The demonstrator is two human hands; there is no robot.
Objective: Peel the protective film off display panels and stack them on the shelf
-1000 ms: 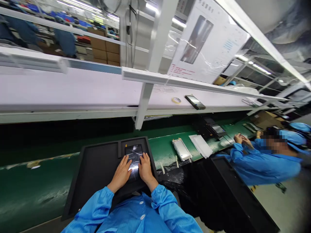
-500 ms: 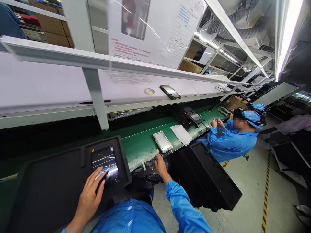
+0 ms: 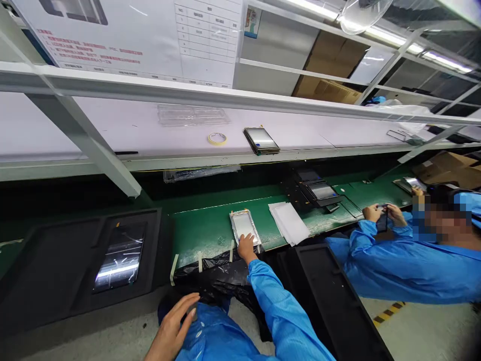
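Note:
My right hand (image 3: 246,248) rests its fingertips on the near edge of a silver-framed glass panel (image 3: 244,225), which lies flat on the green belt. Whether those fingers grip the panel is hard to see. My left hand (image 3: 173,321) hangs low near my blue sleeve, fingers apart and holding nothing. To the left, a dark glossy screen panel (image 3: 120,256) sits in a recess of a black foam tray (image 3: 45,271), with neither hand near it.
A black plastic bag (image 3: 214,276) is taped along the green belt's (image 3: 203,235) near edge. White sheets (image 3: 288,223) and a black fixture (image 3: 313,188) lie further right. A co-worker (image 3: 398,265) in blue handles a small dark item. A white shelf (image 3: 112,128) above carries tape and a screen.
The view has swung right. Both hands have left the screen in the foam tray; my right hand now touches the silver-framed panel, and my left hand has dropped towards my body.

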